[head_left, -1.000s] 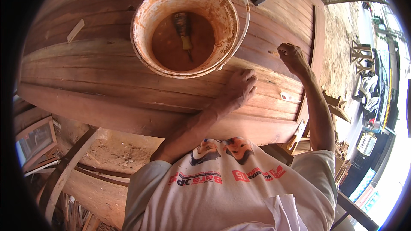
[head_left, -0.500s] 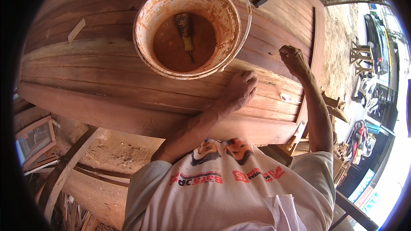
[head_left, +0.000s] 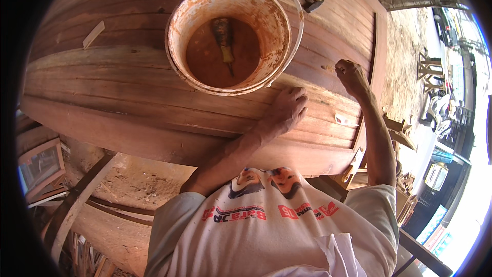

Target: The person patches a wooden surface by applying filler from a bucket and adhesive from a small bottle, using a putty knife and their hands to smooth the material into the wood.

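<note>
A wooden panel of reddish-brown planks [head_left: 128, 84] lies in front of me. On it rests my left hand [head_left: 289, 106], its fingers curled down against the wood, just below the bucket. Whatever those fingers may hold is hidden. Farther right, near the panel's right side, my right hand [head_left: 352, 78] is closed in a fist; its contents cannot be seen. A white bucket [head_left: 279, 20], stained orange-brown inside, stands on the planks with reddish liquid in it. A brush-like tool [head_left: 224, 41] with a dark upper part and a yellowish section dips into the liquid.
A hammer [head_left: 310, 5] lies beyond the bucket. At left is a small wood strip [head_left: 94, 34]. A pale, flat piece [head_left: 344, 119] lies right of my left hand. A yellow-handled tool [head_left: 352, 170] sits at the near right edge. Vehicles and a wooden trestle [head_left: 430, 72] stand outside.
The bucket appears slightly farther right in view. My hands stay nearly in place. At far right, the dark car has shifted upward in view and a red motorbike is gone from sight.
</note>
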Tool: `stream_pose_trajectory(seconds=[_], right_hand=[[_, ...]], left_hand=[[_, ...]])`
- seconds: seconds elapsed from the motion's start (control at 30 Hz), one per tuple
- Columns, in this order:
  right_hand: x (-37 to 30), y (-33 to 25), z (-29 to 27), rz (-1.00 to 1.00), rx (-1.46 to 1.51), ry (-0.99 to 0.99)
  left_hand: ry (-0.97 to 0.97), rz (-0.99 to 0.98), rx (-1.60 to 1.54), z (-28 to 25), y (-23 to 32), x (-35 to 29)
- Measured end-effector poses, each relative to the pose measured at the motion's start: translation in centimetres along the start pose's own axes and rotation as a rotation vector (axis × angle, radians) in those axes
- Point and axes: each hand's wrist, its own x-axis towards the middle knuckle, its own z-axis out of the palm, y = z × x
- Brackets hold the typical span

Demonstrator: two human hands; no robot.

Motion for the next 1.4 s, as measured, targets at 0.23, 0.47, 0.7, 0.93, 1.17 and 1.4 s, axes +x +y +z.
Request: stream_pose_trajectory(seconds=[0.23, 0.47, 0.7, 0.93, 1.17, 1.4], right_hand=[[-0.5, -7.9, -5.9, 0.002, 0.368, 0.142], [-0.8, -22.3, -12.0, -0.291, 0.761, 0.249], [3.4, -20.8, -10.0, -0.216, 0.733, 0.439], [-1.2, -20.1, -9.9, -0.142, 0.471, 0.460], [-13.5, -15.2, -11.3, 0.091, 0.258, 0.552], [-30.3, 0.3, -0.6, 0.870, 0.179, 0.393]], left_hand=[[-0.046, 0.072, 0.100, 0.7, -0.3, -0.2], [-0.066, 0.072, 0.184, -0.3, 0.0, -0.1], [-0.101, 0.105, 0.228, 0.3, -0.1, -0.1], [0.008, 0.076, 0.119, -1.0, 0.3, 0.2], [0.066, 0.012, -0.017, 0.7, -0.2, 0.1], [-0.033, -0.264, -0.168, -1.0, 0.5, 2.0]])
